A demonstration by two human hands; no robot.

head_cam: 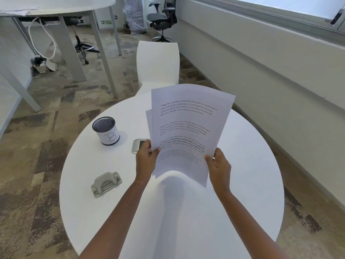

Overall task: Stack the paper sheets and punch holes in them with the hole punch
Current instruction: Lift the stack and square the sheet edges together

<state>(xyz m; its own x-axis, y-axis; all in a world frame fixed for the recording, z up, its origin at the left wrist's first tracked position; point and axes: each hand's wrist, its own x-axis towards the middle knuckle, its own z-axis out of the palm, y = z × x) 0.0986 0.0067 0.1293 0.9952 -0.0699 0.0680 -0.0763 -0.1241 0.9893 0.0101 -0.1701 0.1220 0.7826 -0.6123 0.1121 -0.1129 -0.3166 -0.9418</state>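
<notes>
Head view: sheets [186,128], light, limp and likely to fan, held above the desk [242,184], left hand [146,156] and right hand [218,165] pinching the lower corners; punch [106,184] lies at left.

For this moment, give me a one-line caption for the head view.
Both hands, left hand and right hand, hold printed paper sheets above the table, hole punch untouched.

You're in an office, by the look of it: round white table [242,184] w/ a mesh pen cup [106,130], grey desks [56,8] behind, a black swivel chair [162,17] by the wall, patterned carpet tiles [37,146], a green exit sign [106,22], cables [43,40] under a desk.
</notes>
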